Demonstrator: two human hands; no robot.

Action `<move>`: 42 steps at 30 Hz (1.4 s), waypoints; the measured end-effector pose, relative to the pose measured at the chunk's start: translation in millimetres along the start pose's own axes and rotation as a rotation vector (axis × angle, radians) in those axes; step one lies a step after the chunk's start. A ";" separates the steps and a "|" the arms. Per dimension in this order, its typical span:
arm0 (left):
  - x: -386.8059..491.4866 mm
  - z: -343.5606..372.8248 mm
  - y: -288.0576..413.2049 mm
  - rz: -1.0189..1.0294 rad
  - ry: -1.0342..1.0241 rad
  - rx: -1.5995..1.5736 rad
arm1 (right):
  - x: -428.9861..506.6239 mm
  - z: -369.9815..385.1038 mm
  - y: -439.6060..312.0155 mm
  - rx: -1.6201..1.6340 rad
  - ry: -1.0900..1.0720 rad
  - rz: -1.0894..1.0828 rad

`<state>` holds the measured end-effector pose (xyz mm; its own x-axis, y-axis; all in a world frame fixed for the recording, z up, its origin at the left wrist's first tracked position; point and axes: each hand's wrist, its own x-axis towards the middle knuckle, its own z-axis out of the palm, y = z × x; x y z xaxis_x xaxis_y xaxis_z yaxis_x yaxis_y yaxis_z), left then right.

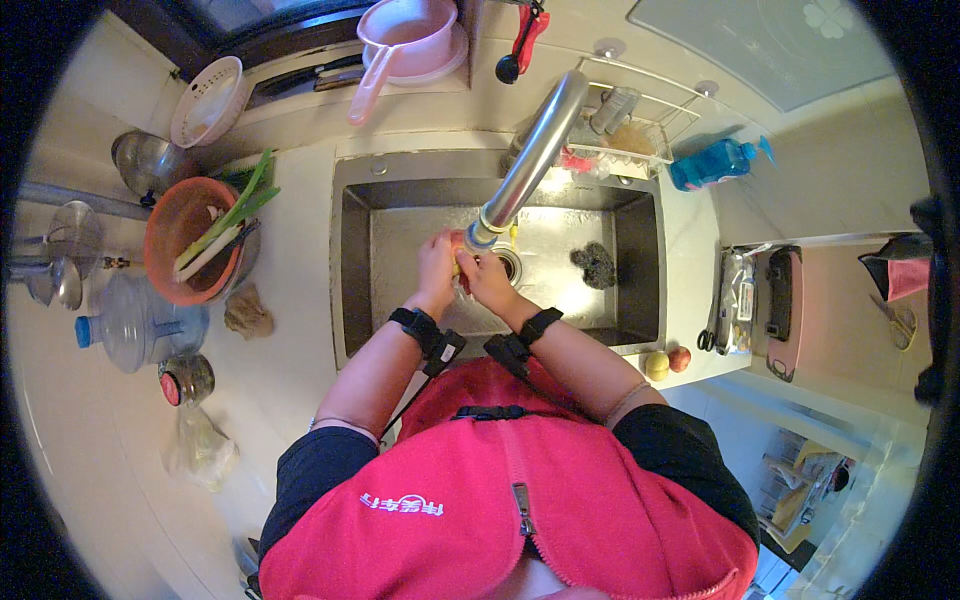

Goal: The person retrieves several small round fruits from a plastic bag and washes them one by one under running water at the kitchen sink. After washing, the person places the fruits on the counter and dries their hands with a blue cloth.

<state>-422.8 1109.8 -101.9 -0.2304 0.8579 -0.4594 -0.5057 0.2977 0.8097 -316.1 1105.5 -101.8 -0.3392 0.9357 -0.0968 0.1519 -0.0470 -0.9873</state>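
My left hand (437,268) and my right hand (486,279) meet under the spout of the metal faucet (534,154), over a stainless steel sink (405,311). Between them they hold a small red and yellow item, mostly hidden by the fingers and the spout; it may be a fruit. The sink drain (511,265) lies just right of the hands. On the right of the basin floor rests a dark scouring pad (593,265). A yellow fruit (657,365) and a red fruit (679,358) sit beside the sink's near right corner.
Left of the sink stand an orange bowl (154,247) with scallions, a clear water jug (142,322) and a lidded jar (196,379). A wire rack (667,142) and a blue pump bottle (712,165) are behind at right. Black-handled scissors (706,340) lie on the right counter.
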 end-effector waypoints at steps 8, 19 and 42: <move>14.2 -14.4 -19.4 -0.056 -0.008 0.176 | 17.0 -2.0 27.9 -0.356 -0.023 0.120; -7.2 2.6 -6.1 0.389 0.052 0.522 | 21.3 -12.5 8.9 0.213 -0.108 0.303; -18.5 -7.3 3.3 0.280 -0.141 0.134 | 12.9 -3.1 -27.7 0.092 -0.052 -0.016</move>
<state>-426.3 1091.9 -93.5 -0.2232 0.9607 -0.1649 -0.3234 0.0867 0.9423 -321.8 1120.0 -75.3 -0.3887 0.9175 -0.0847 0.0606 -0.0663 -0.9960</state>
